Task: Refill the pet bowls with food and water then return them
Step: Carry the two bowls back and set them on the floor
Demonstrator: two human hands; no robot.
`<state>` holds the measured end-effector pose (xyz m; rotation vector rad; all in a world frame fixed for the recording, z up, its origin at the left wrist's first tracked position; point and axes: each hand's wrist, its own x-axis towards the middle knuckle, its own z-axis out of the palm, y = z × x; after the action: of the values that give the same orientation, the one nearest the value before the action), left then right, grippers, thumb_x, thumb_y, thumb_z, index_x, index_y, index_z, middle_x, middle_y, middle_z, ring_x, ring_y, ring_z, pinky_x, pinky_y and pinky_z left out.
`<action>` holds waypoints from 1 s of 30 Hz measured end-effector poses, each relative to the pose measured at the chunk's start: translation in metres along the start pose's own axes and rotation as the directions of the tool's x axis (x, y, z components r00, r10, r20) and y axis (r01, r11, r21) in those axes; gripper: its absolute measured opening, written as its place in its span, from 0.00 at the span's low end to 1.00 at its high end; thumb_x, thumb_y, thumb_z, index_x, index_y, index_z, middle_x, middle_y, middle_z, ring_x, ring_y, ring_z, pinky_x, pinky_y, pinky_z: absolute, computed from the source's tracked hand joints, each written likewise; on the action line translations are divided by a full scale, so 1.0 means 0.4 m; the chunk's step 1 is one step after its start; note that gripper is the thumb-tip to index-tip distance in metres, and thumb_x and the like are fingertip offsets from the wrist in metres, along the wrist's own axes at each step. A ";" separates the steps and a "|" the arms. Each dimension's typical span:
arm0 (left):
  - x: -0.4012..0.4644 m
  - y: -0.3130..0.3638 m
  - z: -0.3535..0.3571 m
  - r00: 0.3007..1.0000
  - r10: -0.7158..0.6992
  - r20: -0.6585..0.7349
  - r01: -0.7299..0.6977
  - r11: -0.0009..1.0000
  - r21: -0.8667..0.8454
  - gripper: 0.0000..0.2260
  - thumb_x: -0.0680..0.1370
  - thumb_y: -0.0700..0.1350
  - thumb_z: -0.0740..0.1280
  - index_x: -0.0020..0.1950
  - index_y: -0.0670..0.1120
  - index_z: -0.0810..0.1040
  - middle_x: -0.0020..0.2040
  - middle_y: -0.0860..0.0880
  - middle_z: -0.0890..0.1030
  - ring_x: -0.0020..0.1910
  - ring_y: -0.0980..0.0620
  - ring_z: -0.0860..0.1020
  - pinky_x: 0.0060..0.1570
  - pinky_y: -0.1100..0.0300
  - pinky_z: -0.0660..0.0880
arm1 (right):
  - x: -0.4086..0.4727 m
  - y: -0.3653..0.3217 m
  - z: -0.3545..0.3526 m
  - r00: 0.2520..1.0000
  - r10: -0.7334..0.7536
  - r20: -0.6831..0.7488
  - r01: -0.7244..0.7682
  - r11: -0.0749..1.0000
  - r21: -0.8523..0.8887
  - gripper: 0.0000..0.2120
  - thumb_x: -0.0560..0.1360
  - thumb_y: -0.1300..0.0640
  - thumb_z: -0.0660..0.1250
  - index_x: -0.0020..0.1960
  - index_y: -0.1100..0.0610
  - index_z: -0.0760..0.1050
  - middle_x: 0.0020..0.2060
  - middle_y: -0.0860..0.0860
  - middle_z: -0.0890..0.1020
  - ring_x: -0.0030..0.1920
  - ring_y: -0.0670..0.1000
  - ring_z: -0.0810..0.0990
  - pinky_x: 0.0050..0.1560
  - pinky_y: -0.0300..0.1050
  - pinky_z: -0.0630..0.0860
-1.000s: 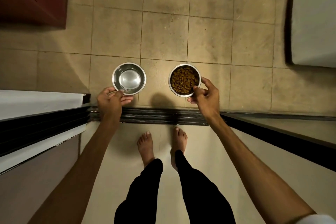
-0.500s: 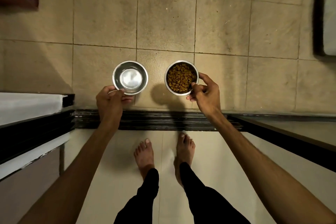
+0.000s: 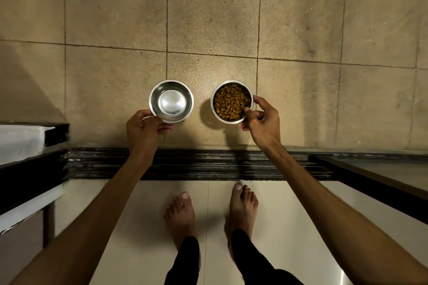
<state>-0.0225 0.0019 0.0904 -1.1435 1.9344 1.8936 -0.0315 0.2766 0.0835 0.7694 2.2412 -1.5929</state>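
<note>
I am holding 2 steel bowls out in front of me over the tan floor tiles (image 3: 301, 104), beyond the dark door track (image 3: 196, 164). My left hand (image 3: 142, 126) is grasping the near rim of the water bowl (image 3: 171, 101), with the thumb lying over the rim and the fingers curling underneath. The inside of that bowl is shining, and I cannot tell how much water is sitting in it. My right hand (image 3: 262, 120) is grasping the near right edge of the food bowl (image 3: 231, 102), the thumb hooking over the rim on the inside and the forefinger reaching round the outer wall. Brown kibble (image 3: 229, 100) is filling that bowl. The 2 bowls are sitting side by side, close but apart, the water bowl on the left and the food bowl on the right. The food bowl is throwing a dark shadow on the tile to its left and below; whether either bowl is touching the floor I cannot tell. My 2 bare feet (image 3: 180, 215) are standing on the pale floor (image 3: 289, 227) on the near side of the track, black trouser legs (image 3: 185, 261) showing above them. A white ledge (image 3: 20, 139) is showing at the left edge.
</note>
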 end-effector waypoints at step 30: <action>0.180 -0.185 0.116 0.995 -0.027 0.094 0.022 0.998 0.050 0.08 0.82 0.33 0.63 0.46 0.43 0.77 0.32 0.46 0.85 0.31 0.49 0.85 0.34 0.61 0.82 | 0.126 0.218 0.089 0.975 0.206 -0.081 -0.195 0.972 0.131 0.11 0.83 0.65 0.65 0.59 0.49 0.77 0.36 0.58 0.87 0.33 0.64 0.86 0.44 0.71 0.84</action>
<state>-0.0414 0.0264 -0.0186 -1.0390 1.8971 1.8425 -0.0253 0.2781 -0.0230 1.0887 2.0651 -1.6374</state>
